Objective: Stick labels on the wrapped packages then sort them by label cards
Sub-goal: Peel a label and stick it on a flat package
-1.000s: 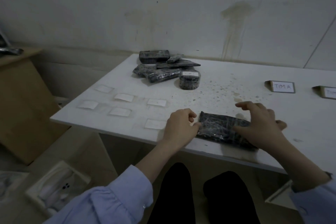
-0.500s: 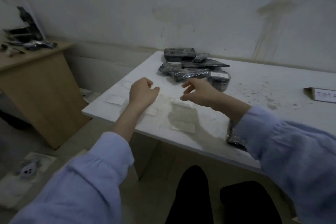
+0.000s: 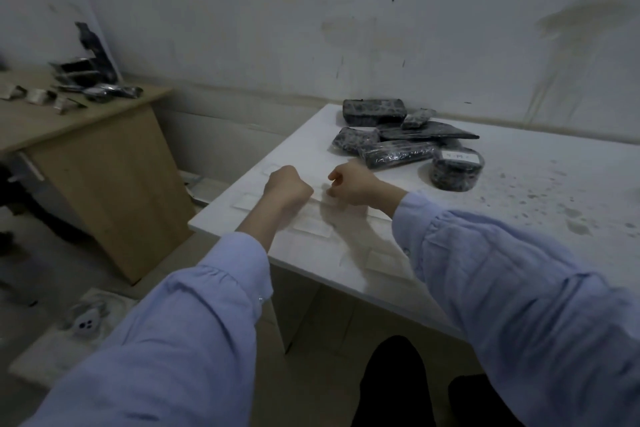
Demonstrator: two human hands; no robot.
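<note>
No text can be read. A white rectangular paper label (image 3: pixel 459 157) on top of the round, dark package wrapped in clear film (image 3: pixel 454 177) carries a short line of faint handwritten marks, too small and blurred to make out. The pale rectangular stickers (image 3: pixel 311 227) lying on the white table (image 3: pixel 519 218) look unmarked in this dim view.
</note>
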